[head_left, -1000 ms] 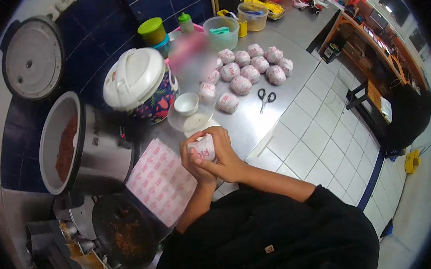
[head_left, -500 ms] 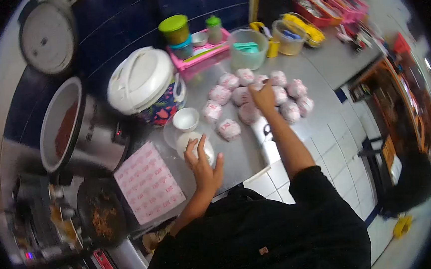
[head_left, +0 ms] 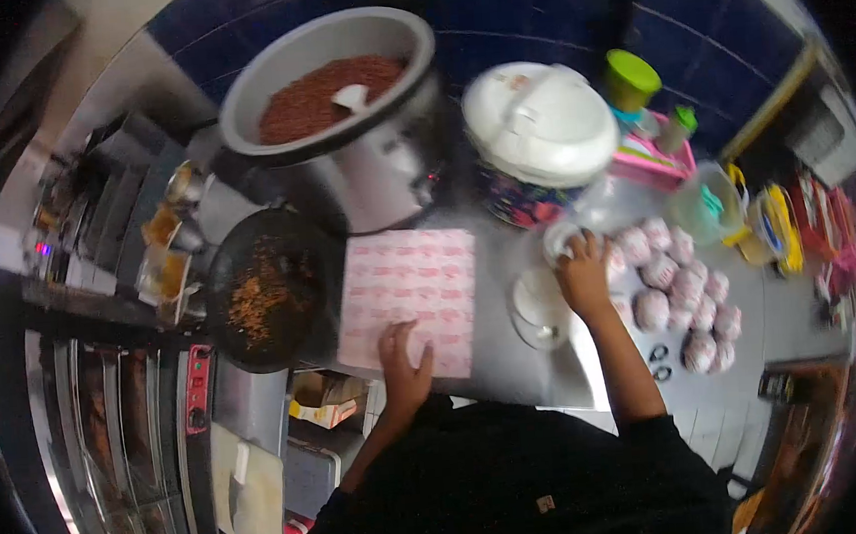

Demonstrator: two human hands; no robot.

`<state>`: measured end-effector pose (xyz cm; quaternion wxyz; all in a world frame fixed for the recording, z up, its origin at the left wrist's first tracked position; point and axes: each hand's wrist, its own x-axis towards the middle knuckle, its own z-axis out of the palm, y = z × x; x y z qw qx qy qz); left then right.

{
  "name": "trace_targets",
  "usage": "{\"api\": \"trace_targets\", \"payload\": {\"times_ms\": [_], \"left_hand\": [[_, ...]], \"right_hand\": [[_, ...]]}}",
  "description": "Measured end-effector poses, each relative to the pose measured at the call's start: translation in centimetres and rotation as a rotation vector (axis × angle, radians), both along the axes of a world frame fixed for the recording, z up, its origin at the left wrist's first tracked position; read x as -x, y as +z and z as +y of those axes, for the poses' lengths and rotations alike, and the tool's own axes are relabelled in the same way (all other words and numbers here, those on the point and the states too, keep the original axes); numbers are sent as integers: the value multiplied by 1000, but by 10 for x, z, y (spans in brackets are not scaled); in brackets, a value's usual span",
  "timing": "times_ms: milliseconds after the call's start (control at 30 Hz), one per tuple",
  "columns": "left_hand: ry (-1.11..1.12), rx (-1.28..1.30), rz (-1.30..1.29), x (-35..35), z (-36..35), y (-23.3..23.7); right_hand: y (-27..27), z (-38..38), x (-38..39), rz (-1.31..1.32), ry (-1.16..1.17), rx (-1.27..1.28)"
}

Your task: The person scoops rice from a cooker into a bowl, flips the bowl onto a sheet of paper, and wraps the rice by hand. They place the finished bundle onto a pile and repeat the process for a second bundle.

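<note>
My left hand (head_left: 407, 366) rests over the lower part of a stack of white wrapping paper with pink print (head_left: 408, 293), fingers apart and nothing in them. My right hand (head_left: 585, 278) has its fingers curled at the rim of a small white bowl (head_left: 556, 242). Just below that bowl, on the steel counter (head_left: 514, 365), sits a round white dish (head_left: 538, 301). Several paper-wrapped round bundles (head_left: 654, 309) cluster right of my right forearm.
A large cooker of reddish-brown rice (head_left: 327, 95) with a white scoop stands behind the paper. Left of the paper is a black pan (head_left: 269, 293) with browned shreds. A white-lidded container (head_left: 540, 125), pink tray (head_left: 654, 160) and clear tub (head_left: 707, 206) line the back.
My view has swung left. My right hand has left the wrapped bundles and come to the small white bowl. My left hand has moved from the white dish onto the printed paper.
</note>
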<state>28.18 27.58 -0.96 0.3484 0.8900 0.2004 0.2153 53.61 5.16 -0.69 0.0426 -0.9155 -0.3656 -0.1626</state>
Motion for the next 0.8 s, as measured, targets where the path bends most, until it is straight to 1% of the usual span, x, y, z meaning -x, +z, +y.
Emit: {"api": "trace_targets", "payload": {"times_ms": [33,67,133,167,200,233,267,300,333,367,400,433,467,500,533,567,600,633,700,767,800], "left_hand": [[-32,121,-14,-2,10,8],[-89,422,49,-6,20,31],[-293,979,-13,-13,52,27],[-290,975,-32,-18,68,35],[-434,1362,-27,-21,80,50],[-587,1749,-15,-23,95,63],[-597,1755,-18,-22,111,72],[-655,1788,-48,-20,128,80],[-716,1819,-75,-21,145,83],[-703,1782,-50,-18,166,77],[-722,1789,-42,-16,188,83],[-729,1653,-90,-13,209,94],[-732,1518,-138,-9,228,104],[-675,1480,-155,-5,247,109],[-618,1439,-172,-4,261,114],[-501,1431,-243,-4,269,129],[-484,1437,-288,-5,280,133],[-495,1452,-326,-6,289,134],[-538,1491,-396,-7,302,134],[-588,1536,-442,-8,313,128],[-613,1557,-464,-9,318,127]], "right_hand": [[14,11,7,70,-11,-29],[39,22,17,139,-25,-56],[91,59,43,346,105,-180],[112,82,57,421,316,-245],[133,107,72,499,521,-303],[154,135,87,523,662,-243],[174,161,102,547,797,-180],[195,184,113,543,786,-173],[216,206,119,562,879,-162],[235,226,119,579,970,-151],[250,242,110,652,924,-275],[269,256,91,530,874,-222],[281,278,72,439,808,-363],[302,304,53,394,742,-378],[307,331,30,353,681,-414],[304,358,3,279,611,-326],[299,384,-23,303,497,-113],[289,409,-49,324,379,97],[252,456,-92,268,186,545],[204,471,-128,229,221,770],[189,475,-135,224,212,771]]}}
